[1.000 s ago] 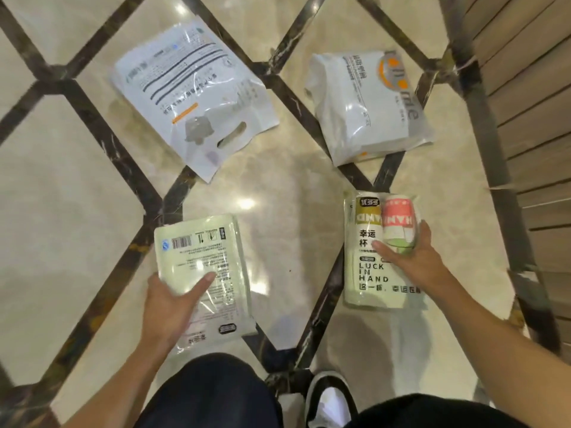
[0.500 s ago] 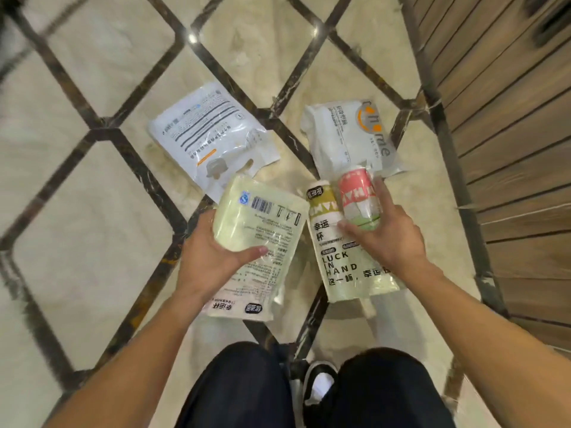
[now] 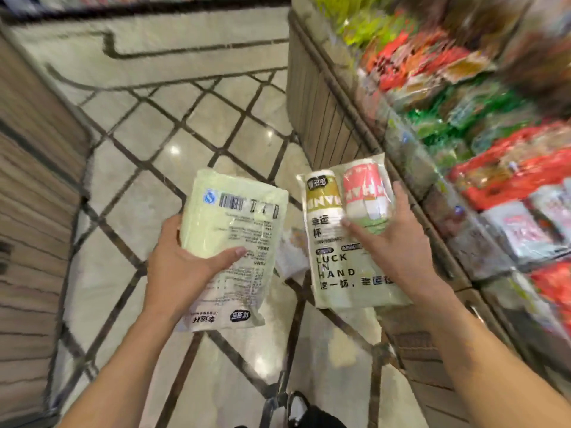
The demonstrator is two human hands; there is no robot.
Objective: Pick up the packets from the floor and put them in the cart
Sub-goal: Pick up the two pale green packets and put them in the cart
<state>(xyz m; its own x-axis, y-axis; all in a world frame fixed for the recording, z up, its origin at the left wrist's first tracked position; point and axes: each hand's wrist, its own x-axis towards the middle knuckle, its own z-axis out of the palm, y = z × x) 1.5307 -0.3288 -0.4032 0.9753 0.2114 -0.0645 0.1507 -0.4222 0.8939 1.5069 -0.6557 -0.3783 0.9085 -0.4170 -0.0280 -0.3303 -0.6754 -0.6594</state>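
Note:
My left hand (image 3: 182, 267) grips a pale green packet (image 3: 231, 230) with a barcode and small print facing me, thumb across its front. My right hand (image 3: 392, 242) holds a second pale green packet (image 3: 336, 273) printed "LUCK IN HAND", with an olive cup and a red cup pictured at its top; thumb on the front, fingers around its right edge. Both packets are raised in front of me, well above the floor. A white packet (image 3: 290, 251) shows blurred on the floor between them. No cart is in view.
A shelf (image 3: 482, 143) packed with red, green and orange snack bags runs along the right. A ribbed wooden counter base (image 3: 321, 118) stands beneath it. A wooden panel wall (image 3: 27, 211) lines the left. Marble floor (image 3: 173, 97) with dark diamond lines stretches ahead.
Both hands lifted their packets off the floor and raised them. The view swung up from the floor to the aisle and shelf; the two white packets dropped mostly out of sight.

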